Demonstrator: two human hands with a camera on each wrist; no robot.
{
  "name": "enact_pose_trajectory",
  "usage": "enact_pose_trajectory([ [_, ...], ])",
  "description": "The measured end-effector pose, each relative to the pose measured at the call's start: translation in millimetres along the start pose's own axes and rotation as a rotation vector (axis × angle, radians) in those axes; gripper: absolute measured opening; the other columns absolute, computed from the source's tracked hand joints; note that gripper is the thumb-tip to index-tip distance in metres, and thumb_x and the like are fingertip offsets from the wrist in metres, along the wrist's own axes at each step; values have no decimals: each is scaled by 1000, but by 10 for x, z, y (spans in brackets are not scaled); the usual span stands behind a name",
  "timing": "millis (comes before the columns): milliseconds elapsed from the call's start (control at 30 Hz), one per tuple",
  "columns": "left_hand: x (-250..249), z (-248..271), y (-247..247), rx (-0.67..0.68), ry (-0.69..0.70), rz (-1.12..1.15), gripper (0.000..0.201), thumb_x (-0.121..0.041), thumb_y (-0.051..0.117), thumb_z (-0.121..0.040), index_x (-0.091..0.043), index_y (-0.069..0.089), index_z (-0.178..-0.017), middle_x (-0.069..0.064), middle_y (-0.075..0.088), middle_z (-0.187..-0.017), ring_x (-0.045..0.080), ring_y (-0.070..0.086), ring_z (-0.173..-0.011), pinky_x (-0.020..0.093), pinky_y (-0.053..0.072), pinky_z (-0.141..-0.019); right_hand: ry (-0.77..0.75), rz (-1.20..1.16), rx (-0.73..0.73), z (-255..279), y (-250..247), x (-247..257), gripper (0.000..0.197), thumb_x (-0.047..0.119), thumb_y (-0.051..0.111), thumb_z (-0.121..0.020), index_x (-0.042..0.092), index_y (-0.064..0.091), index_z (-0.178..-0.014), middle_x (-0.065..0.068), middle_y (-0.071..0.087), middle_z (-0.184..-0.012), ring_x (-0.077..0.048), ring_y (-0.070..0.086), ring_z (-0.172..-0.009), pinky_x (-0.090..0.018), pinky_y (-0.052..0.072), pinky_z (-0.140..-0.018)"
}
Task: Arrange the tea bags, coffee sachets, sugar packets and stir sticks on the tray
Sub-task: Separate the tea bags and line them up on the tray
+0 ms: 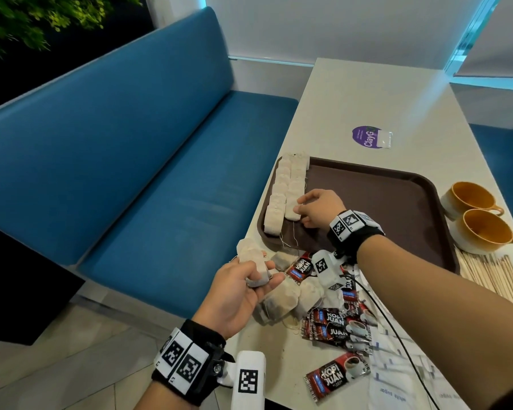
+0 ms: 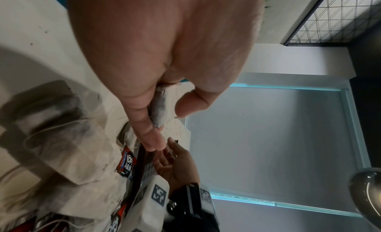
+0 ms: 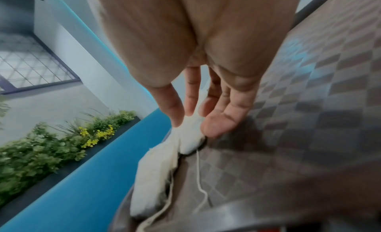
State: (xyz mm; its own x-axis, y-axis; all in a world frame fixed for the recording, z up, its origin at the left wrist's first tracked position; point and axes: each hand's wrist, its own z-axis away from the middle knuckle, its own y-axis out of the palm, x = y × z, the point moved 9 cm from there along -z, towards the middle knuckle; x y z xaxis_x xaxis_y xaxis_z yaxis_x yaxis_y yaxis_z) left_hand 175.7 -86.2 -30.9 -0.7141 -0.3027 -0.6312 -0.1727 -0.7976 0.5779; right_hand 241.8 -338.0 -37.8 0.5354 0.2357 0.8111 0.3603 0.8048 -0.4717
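A brown tray point(image 1: 376, 199) lies on the pale table, with two rows of tea bags point(image 1: 283, 192) along its left side. My right hand point(image 1: 314, 207) rests on the near end of the inner row, its straight fingers point(image 3: 193, 95) touching the last tea bag point(image 3: 190, 137). My left hand point(image 1: 249, 279) hovers off the table's left edge, its fingers curled round a bunch of tea bags point(image 1: 253, 263), seen pinched as tea bags point(image 2: 159, 108) in the left wrist view. Loose tea bags point(image 1: 282, 303), red coffee sachets point(image 1: 335, 327), white sugar packets point(image 1: 397, 377) and wooden stir sticks point(image 1: 489, 270) lie near the tray.
Two orange-lined cups point(image 1: 480, 217) stand right of the tray. A purple sticker point(image 1: 366, 137) and a clear packet point(image 1: 385, 139) lie beyond it. A blue bench point(image 1: 125, 161) runs along the left. A black cable point(image 1: 397, 335) crosses the sachets.
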Motion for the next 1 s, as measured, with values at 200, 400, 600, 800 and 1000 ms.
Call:
enact_pose_trajectory([
  [200,-16,54,43,37,19,42,38,19,31,-92,15,53,-124,35,62,-120,44,70,-106,45,60,-91,-188,32,-101,535,-233,279,8,17,74,-87,24,73,-92,2,70,-89,-12,66,-80,-28,52,-73],
  [400,-10,154,208,138,43,-10,32,14,41,-98,12,54,-127,33,66,-121,45,68,-110,41,60,-90,-246,-137,147,1425,-11,314,8,15,77,-88,15,75,-96,-7,70,-83,-10,64,-67,-30,59,-67],
  [600,29,289,391,249,42,-143,27,4,52,-98,12,61,-122,32,67,-118,43,71,-100,40,61,-84,-250,-317,191,1935,8,116,16,16,79,-88,7,73,-100,-10,69,-84,-10,66,-63,-13,48,-52],
  [800,143,351,461,247,44,-272,37,-1,66,-86,10,63,-121,27,72,-109,41,73,-95,39,62,-80,-319,-404,154,2092,-112,-2,10,11,80,-86,4,74,-91,-10,66,-73,-13,60,-60,-17,47,-54],
  [1000,229,366,488,239,25,-284,43,-6,71,-81,7,64,-122,22,74,-107,31,74,-87,37,63,-79,-305,-404,56,2042,-333,-133,9,14,79,-87,7,74,-85,-16,72,-79,-16,64,-68,-33,55,-63],
])
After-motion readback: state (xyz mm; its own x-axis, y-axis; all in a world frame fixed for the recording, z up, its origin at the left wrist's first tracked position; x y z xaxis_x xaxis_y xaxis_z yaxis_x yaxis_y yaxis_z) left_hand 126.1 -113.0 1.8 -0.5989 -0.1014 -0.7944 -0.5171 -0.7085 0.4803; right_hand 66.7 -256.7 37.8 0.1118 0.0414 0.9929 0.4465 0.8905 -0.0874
